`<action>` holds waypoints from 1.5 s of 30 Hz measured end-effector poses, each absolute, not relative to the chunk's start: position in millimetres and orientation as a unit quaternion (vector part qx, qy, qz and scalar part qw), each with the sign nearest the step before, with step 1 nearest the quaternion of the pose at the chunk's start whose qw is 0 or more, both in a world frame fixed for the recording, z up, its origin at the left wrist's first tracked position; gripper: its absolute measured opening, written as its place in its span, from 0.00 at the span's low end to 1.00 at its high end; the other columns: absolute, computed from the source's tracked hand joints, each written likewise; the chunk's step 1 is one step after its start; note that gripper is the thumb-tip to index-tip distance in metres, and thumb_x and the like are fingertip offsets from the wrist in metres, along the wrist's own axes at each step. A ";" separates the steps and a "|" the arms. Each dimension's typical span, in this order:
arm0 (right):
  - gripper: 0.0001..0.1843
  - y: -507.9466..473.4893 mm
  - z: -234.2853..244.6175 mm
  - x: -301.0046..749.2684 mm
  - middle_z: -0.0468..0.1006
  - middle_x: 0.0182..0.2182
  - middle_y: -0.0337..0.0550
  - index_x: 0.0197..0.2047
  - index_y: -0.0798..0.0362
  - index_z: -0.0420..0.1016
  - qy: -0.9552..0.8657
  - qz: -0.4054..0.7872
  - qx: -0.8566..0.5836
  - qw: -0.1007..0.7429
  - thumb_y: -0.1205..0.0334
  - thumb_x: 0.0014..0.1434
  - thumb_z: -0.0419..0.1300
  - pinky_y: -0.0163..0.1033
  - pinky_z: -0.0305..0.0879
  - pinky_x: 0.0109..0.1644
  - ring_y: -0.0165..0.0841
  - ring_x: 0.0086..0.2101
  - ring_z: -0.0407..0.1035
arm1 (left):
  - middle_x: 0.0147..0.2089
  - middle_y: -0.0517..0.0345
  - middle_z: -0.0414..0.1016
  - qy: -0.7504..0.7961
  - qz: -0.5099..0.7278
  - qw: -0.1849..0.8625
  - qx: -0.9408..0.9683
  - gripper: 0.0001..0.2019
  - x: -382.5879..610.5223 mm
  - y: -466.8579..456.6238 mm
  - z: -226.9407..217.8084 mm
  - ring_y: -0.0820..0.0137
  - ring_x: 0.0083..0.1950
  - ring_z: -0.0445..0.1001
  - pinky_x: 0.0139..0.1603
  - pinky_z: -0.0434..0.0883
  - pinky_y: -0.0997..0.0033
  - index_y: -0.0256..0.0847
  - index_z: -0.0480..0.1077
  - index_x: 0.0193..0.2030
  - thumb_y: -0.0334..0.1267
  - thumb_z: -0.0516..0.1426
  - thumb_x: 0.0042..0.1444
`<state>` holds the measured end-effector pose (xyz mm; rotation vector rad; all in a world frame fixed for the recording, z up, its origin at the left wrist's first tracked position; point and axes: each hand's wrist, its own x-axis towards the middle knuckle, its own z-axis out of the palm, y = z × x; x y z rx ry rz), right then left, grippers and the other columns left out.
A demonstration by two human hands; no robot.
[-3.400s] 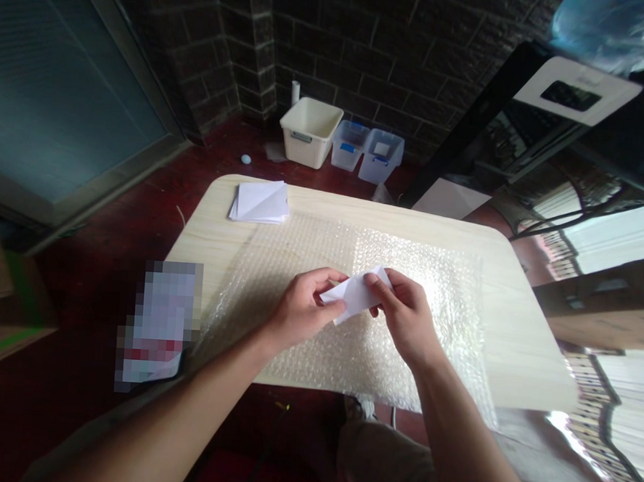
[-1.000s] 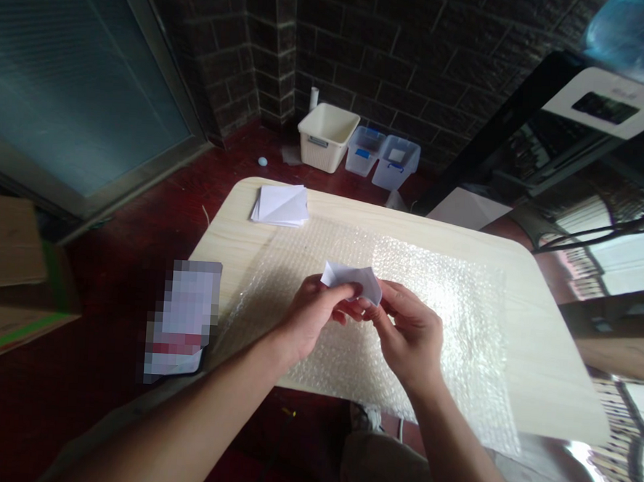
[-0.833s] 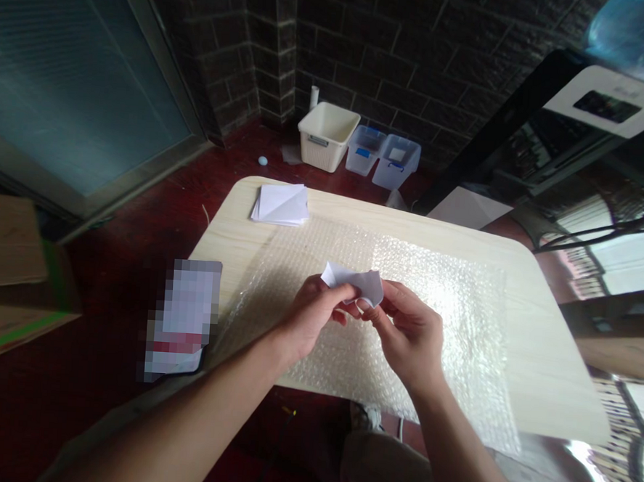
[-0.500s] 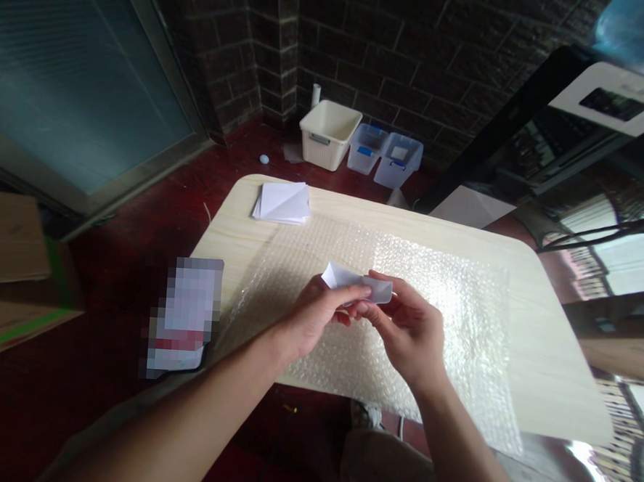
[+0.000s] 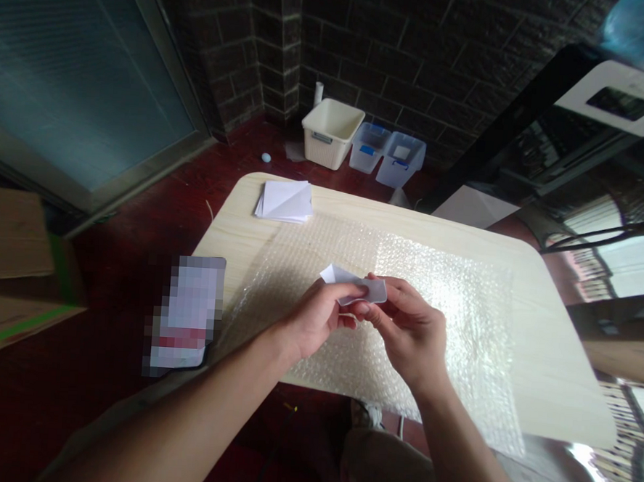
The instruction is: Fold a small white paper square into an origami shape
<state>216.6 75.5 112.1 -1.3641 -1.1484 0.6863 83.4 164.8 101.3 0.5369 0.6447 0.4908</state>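
Folding of a small white paper point(image 5: 355, 285) is the work we have in hand. We hold it in the air just above the bubble wrap point(image 5: 454, 307), over the middle of the table point(image 5: 555, 357). As far as we can tell it touches neither.

Our left hand point(image 5: 317, 321) pinches the paper's left part, thumb on top and fingers closed on it from beneath. Our right hand point(image 5: 409, 333) clamps the right end between thumb and forefinger, with the other fingers curled under. The paper lies nearly flat and almost edge-on to us, a narrow strip with a pointed corner jutting out at the left. We judge that we are pressing a crease along it, with some folds already made.

A clean crease from here calls for the edges to be lined up before the pinch tightens, with one hand steady while the other runs along the fold. The soft wrap would give poor backing, so we judge the pressing better done between the fingers.

We cannot see the paper's underside or count its layers, and our fingertips hide part of the fold. A patch point(image 5: 187, 313) at the table's left edge is blurred out. The stack point(image 5: 284, 200) of white sheets lies at the far left corner. What the bins point(image 5: 331, 132) on the floor hold is too small to tell.
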 end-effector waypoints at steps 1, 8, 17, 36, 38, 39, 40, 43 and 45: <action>0.13 75.3 112.5 217.0 0.83 0.49 0.43 0.48 0.39 0.89 -0.496 0.286 -0.590 0.569 0.62 0.60 0.75 0.41 0.82 0.39 0.36 0.40 0.81 | 0.32 0.59 0.77 0.312 0.234 0.884 0.259 0.10 83.5 164.8 100.8 0.76 0.29 0.69 0.28 0.62 0.75 0.37 0.82 0.38 0.38 0.69 0.50; 0.09 74.9 114.1 216.2 0.85 0.45 0.46 0.46 0.42 0.90 -0.522 0.225 -0.623 0.537 0.58 0.62 0.74 0.43 0.82 0.38 0.39 0.41 0.81 | 0.30 0.58 0.75 0.324 0.225 0.875 0.280 0.07 84.4 164.8 101.0 0.74 0.29 0.69 0.28 0.64 0.74 0.37 0.80 0.33 0.39 0.65 0.49; 0.04 75.8 110.1 215.7 0.85 0.42 0.46 0.40 0.46 0.89 -0.495 0.211 -0.609 0.583 0.60 0.60 0.75 0.43 0.83 0.36 0.37 0.37 0.81 | 0.30 0.57 0.76 0.329 0.224 0.866 0.303 0.09 83.8 164.4 102.5 0.73 0.29 0.71 0.28 0.63 0.74 0.38 0.81 0.35 0.41 0.66 0.51; 0.05 76.9 113.2 218.2 0.86 0.43 0.46 0.38 0.44 0.90 -0.436 0.273 -0.609 0.604 0.58 0.57 0.77 0.41 0.81 0.33 0.34 0.32 0.79 | 0.32 0.56 0.78 0.342 0.244 0.840 0.343 0.10 81.4 166.5 100.7 0.74 0.30 0.73 0.29 0.65 0.75 0.38 0.84 0.38 0.39 0.67 0.51; 0.04 76.7 113.3 218.2 0.86 0.43 0.45 0.38 0.44 0.90 -0.441 0.270 -0.605 0.605 0.59 0.58 0.76 0.41 0.81 0.32 0.34 0.32 0.79 | 0.33 0.56 0.79 0.346 0.251 0.835 0.345 0.10 81.8 166.5 101.8 0.74 0.30 0.72 0.29 0.65 0.75 0.38 0.84 0.38 0.40 0.68 0.50; 0.04 76.5 113.2 218.4 0.86 0.43 0.45 0.39 0.44 0.90 -0.445 0.267 -0.602 0.606 0.60 0.58 0.76 0.41 0.81 0.33 0.34 0.33 0.79 | 0.33 0.56 0.79 0.347 0.255 0.832 0.349 0.10 82.0 166.3 102.3 0.75 0.30 0.72 0.29 0.65 0.75 0.38 0.84 0.38 0.40 0.68 0.50; 0.04 76.4 113.2 218.7 0.86 0.43 0.45 0.39 0.44 0.90 -0.452 0.265 -0.598 0.606 0.60 0.59 0.75 0.41 0.81 0.34 0.34 0.34 0.79 | 0.33 0.55 0.80 0.347 0.260 0.829 0.353 0.10 82.2 166.2 102.8 0.74 0.31 0.72 0.29 0.65 0.75 0.38 0.83 0.38 0.40 0.69 0.51; 0.06 76.1 114.2 219.7 0.85 0.43 0.44 0.42 0.44 0.89 -0.472 0.260 -0.595 0.596 0.62 0.60 0.74 0.40 0.79 0.35 0.34 0.36 0.79 | 0.34 0.54 0.81 0.358 0.283 0.814 0.360 0.10 82.8 166.0 103.0 0.73 0.31 0.73 0.30 0.65 0.74 0.38 0.82 0.37 0.41 0.70 0.51; 0.10 76.1 116.1 219.8 0.85 0.41 0.43 0.44 0.45 0.88 -0.464 0.271 -0.603 0.589 0.61 0.58 0.75 0.39 0.77 0.33 0.32 0.32 0.78 | 0.35 0.53 0.82 0.380 0.308 0.791 0.367 0.11 83.1 166.0 102.1 0.71 0.31 0.74 0.30 0.66 0.72 0.38 0.82 0.38 0.42 0.70 0.51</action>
